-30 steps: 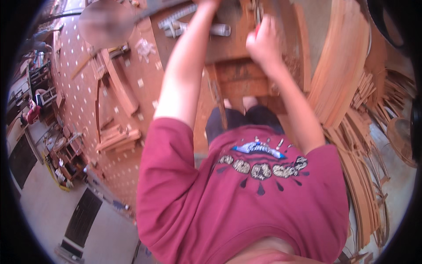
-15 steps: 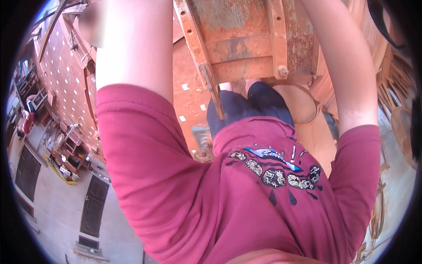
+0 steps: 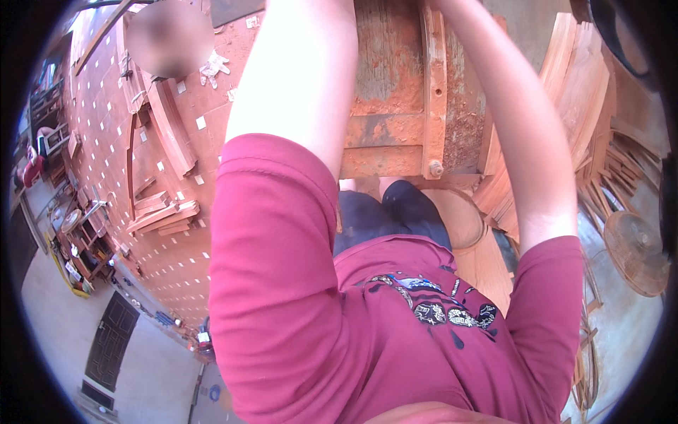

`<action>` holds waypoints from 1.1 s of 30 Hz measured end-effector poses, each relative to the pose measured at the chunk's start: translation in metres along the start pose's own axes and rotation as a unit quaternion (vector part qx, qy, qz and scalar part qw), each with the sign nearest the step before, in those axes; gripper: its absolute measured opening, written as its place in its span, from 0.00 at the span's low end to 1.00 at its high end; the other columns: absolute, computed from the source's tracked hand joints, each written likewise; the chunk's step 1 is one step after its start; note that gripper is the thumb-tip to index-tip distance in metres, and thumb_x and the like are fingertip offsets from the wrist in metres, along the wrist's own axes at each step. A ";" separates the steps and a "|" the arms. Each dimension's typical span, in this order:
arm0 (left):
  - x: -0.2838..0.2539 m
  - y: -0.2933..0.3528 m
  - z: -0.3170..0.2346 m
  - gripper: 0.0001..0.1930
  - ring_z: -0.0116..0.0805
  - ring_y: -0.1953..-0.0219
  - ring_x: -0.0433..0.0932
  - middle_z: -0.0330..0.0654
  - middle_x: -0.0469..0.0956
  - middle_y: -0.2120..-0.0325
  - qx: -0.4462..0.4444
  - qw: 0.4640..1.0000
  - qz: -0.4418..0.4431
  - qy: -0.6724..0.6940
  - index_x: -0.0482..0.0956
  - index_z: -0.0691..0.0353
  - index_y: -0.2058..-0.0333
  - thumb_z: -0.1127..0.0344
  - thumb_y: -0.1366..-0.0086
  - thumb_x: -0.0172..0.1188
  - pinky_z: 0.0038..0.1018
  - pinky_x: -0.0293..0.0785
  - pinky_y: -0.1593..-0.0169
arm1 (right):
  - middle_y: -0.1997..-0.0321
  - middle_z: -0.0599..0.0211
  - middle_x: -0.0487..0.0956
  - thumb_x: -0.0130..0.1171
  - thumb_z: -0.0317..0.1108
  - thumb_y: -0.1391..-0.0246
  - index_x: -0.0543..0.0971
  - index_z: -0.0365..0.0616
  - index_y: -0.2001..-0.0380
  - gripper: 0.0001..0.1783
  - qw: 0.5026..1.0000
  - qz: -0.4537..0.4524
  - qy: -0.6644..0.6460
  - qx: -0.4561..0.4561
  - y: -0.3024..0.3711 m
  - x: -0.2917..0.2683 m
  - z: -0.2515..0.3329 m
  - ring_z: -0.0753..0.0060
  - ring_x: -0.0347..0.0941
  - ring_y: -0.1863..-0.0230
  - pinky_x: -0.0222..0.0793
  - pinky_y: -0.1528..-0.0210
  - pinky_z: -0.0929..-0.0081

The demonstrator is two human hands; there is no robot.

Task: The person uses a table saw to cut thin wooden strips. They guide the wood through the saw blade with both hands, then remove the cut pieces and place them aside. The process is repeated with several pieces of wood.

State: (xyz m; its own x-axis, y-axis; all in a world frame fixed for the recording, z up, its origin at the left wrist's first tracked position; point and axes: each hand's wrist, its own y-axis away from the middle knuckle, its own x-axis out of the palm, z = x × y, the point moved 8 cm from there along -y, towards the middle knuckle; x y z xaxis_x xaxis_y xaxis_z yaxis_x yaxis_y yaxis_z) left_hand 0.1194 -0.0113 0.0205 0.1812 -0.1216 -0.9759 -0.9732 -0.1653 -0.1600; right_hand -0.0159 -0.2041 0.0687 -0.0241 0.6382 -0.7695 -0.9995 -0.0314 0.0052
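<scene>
Both my forearms reach up past the top edge of the view, and my two hands lie outside it. In front of my legs stands a wooden bench or machine frame (image 3: 385,134), coated in orange sawdust. Along it runs a pale wooden rail (image 3: 435,92) with holes and a bolt at its near end. My right forearm passes just above and to the right of this rail. On the left, my forearm covers the frame's left side. Whatever either hand holds or touches is hidden.
Stacked wooden boards (image 3: 575,78) lean on the right, near thin offcuts (image 3: 618,169) and a round brown disc (image 3: 639,251). Left on the tiled floor lie long timber pieces (image 3: 169,127), a small wood pile (image 3: 166,215) and a white glove (image 3: 214,68). A person is at upper left.
My view has shifted, so the frame's left rail is now hidden behind my left arm. Both forearms have come closer together at the top. More of the floor and timber shows at left.
</scene>
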 end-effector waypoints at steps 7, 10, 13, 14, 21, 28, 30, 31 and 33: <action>-0.011 0.067 0.005 0.43 0.50 0.24 0.52 0.53 0.58 0.27 -0.019 0.999 0.024 -0.020 0.58 0.56 0.26 0.32 0.31 0.44 0.53 0.38 0.23 | 0.40 0.30 0.71 0.50 0.25 0.53 0.64 0.32 0.42 0.31 0.998 0.059 -0.014 0.024 0.064 -0.012 0.004 0.27 0.67 0.37 0.64 0.34 0.44; -0.012 0.085 -0.018 0.43 0.50 0.24 0.52 0.53 0.57 0.27 0.002 0.999 0.037 -0.024 0.59 0.56 0.27 0.33 0.30 0.44 0.54 0.37 0.23 | 0.48 0.38 0.77 0.55 0.30 0.51 0.71 0.33 0.49 0.24 0.999 -0.033 0.011 -0.016 0.074 -0.014 -0.025 0.36 0.77 0.47 0.74 0.45 0.47; -0.016 0.110 -0.017 0.43 0.51 0.24 0.52 0.52 0.57 0.26 0.003 0.999 0.040 -0.021 0.59 0.57 0.27 0.32 0.31 0.45 0.55 0.38 0.23 | 0.43 0.42 0.74 0.54 0.30 0.51 0.67 0.35 0.49 0.24 0.999 0.042 0.011 0.018 0.108 -0.023 -0.019 0.35 0.75 0.44 0.71 0.41 0.46; -0.018 0.118 -0.025 0.43 0.52 0.24 0.52 0.52 0.57 0.26 0.013 0.999 0.046 -0.018 0.60 0.57 0.27 0.32 0.31 0.46 0.55 0.38 0.24 | 0.46 0.41 0.75 0.55 0.31 0.52 0.67 0.34 0.50 0.25 0.999 0.036 0.011 0.023 0.116 -0.024 -0.029 0.36 0.76 0.46 0.70 0.42 0.48; 0.001 0.174 -0.037 0.42 0.56 0.31 0.62 0.56 0.68 0.34 0.057 0.996 -0.063 0.003 0.66 0.60 0.31 0.33 0.32 0.48 0.59 0.43 0.26 | 0.51 0.40 0.77 0.55 0.31 0.53 0.66 0.35 0.52 0.24 0.998 0.030 0.029 0.040 0.184 -0.035 -0.052 0.35 0.76 0.48 0.71 0.43 0.49; -0.009 0.227 -0.045 0.46 0.56 0.27 0.58 0.56 0.64 0.31 0.092 0.989 0.033 -0.113 0.59 0.61 0.28 0.28 0.29 0.38 0.60 0.43 0.28 | 0.45 0.44 0.80 0.54 0.30 0.48 0.67 0.41 0.46 0.24 0.978 0.117 0.118 0.128 0.234 -0.053 -0.048 0.39 0.77 0.41 0.70 0.38 0.44; -0.013 0.234 -0.047 0.46 0.56 0.28 0.58 0.56 0.63 0.30 0.097 0.989 0.028 -0.108 0.59 0.61 0.28 0.28 0.29 0.38 0.60 0.44 0.28 | 0.43 0.44 0.80 0.55 0.31 0.47 0.67 0.44 0.44 0.26 0.973 0.134 0.118 0.147 0.243 -0.049 -0.057 0.42 0.77 0.39 0.69 0.37 0.42; -0.014 0.237 -0.048 0.46 0.56 0.28 0.58 0.56 0.63 0.30 0.100 0.989 0.026 -0.106 0.59 0.61 0.28 0.28 0.29 0.38 0.61 0.44 0.28 | 0.45 0.44 0.81 0.55 0.31 0.47 0.67 0.44 0.43 0.26 0.973 0.133 0.113 0.154 0.247 -0.049 -0.061 0.42 0.78 0.41 0.70 0.38 0.43; -0.018 0.241 -0.045 0.47 0.54 0.29 0.60 0.55 0.66 0.33 0.098 0.992 0.005 -0.075 0.61 0.61 0.29 0.27 0.31 0.40 0.59 0.46 0.28 | 0.48 0.44 0.82 0.56 0.31 0.47 0.68 0.43 0.45 0.25 0.977 0.104 0.075 0.172 0.248 -0.047 -0.064 0.42 0.79 0.43 0.73 0.41 0.45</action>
State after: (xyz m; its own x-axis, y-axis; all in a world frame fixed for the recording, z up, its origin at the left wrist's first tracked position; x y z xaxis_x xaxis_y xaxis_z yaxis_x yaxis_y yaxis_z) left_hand -0.1121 -0.0933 0.0066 0.1617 0.0262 -0.9865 -0.9865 0.0305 -0.1609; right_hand -0.2612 -0.2909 0.0655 -0.2487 0.5257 -0.8135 -0.9219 0.1290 0.3652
